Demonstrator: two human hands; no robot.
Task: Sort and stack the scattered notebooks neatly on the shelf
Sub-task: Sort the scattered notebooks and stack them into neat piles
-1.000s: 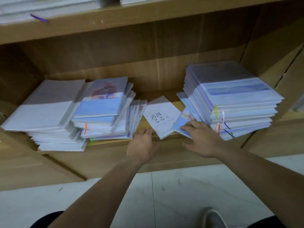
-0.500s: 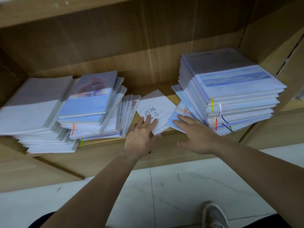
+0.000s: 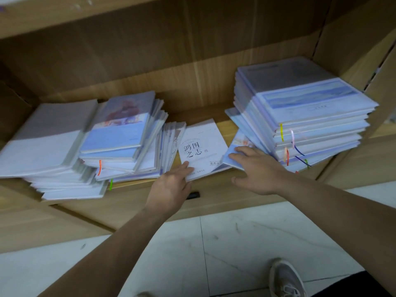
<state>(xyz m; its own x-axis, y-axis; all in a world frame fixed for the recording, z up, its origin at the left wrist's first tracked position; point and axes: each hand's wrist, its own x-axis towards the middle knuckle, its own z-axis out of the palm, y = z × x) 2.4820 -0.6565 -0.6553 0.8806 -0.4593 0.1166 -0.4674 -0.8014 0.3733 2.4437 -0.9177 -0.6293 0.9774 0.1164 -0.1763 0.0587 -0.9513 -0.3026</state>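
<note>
A white notebook with black characters point(image 3: 203, 144) lies flat in the gap on the wooden shelf point(image 3: 205, 112). My left hand point(image 3: 171, 187) rests its straight fingers on the notebook's near left corner. My right hand point(image 3: 255, 168) presses flat fingers on a light blue notebook point(image 3: 237, 146) that sticks out from under the tall stack on the right point(image 3: 300, 112). To the left sit a messy blue stack point(image 3: 122, 138) with leaning notebooks beside it and a pale grey-white stack point(image 3: 47, 138).
The shelf's right wall point(image 3: 347, 33) stands just behind the tall stack. Coloured ribbon bookmarks point(image 3: 287, 155) hang from the stacks' front edges. Below the shelf lie a pale tiled floor point(image 3: 214, 254) and my shoe point(image 3: 287, 279).
My left hand has moved forward from the shelf's front edge onto the white notebook's corner. My right hand stays on the light blue notebook. The view has tilted down and closer.
</note>
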